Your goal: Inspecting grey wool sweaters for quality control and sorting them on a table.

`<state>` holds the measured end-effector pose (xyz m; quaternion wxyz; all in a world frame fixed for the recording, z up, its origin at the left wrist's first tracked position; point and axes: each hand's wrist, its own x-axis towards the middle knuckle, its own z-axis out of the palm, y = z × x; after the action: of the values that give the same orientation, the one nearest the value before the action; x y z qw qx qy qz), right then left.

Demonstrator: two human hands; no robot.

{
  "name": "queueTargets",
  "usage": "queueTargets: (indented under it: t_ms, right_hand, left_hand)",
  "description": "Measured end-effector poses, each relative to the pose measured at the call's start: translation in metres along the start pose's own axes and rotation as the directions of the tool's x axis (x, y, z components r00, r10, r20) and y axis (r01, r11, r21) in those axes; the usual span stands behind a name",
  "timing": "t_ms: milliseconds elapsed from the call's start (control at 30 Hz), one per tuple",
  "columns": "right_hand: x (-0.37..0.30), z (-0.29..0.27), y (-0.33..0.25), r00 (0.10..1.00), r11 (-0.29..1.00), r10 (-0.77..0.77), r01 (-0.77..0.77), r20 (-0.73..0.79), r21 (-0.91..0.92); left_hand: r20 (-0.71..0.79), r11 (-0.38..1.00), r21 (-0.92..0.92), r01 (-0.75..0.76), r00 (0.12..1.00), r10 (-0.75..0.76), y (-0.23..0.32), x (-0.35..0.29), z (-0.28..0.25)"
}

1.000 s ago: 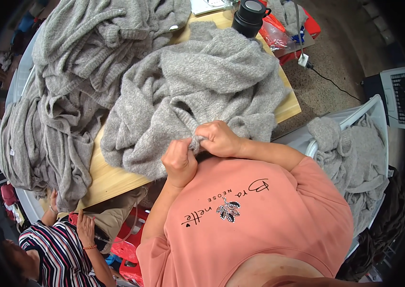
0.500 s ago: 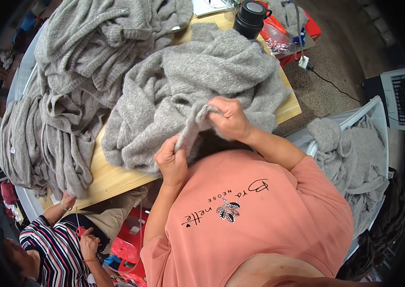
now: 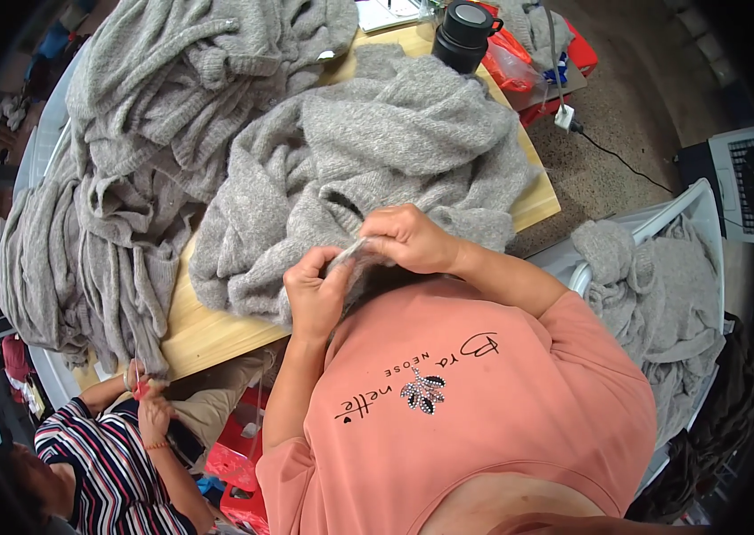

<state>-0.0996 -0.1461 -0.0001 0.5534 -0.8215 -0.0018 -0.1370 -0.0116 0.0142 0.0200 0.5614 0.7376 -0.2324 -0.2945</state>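
Observation:
A grey knitted garment (image 3: 395, 134) lies bunched in a big soft heap on the wooden table in front of me. Its near edge is pinched between my two hands, close to my body. My left hand (image 3: 315, 283) grips the edge between thumb and fingers. Close beside it on the right, my right hand (image 3: 405, 239) has its fingers closed on the same edge. Only a short folded strip of knit shows between them. Just beyond my hands, a dark opening shows in the folds.
More grey knitwear (image 3: 92, 259) is piled at the left. A black flask (image 3: 463, 37) stands at the far edge of the wooden table (image 3: 217, 332). A white bin (image 3: 707, 209) of grey knits is at my right. At lower left, a co-worker in a striped top (image 3: 118, 464) handles knitwear.
My hands have come closer together; my right hand moved down and left, so the stretched strip of knit between them is shorter. The co-worker's hands have also come together.

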Motion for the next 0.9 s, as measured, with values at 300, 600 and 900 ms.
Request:
queueTargets:
  t_ms: [300,600,900]
  right_hand:
    - [0.004,0.01,0.007,1.0,0.993,-0.02,0.019,0.003,0.117]
    - [0.005,0.014,0.002,0.964,0.989,-0.134,0.116,-0.232,-0.09]
    - [-0.046,-0.005,0.039,0.93,0.961,0.235,-0.266,-0.282,-0.077]
  left_hand:
    - [0.031,0.991,-0.104,0.081,0.996,-0.078,-0.005,0.001,0.0]
    - [0.159,0.87,-0.427,0.246,0.968,-0.196,-0.009,0.006,-0.006]
    - [-0.052,0.803,-0.596,0.02,0.997,-0.064,-0.006,0.024,-0.027]
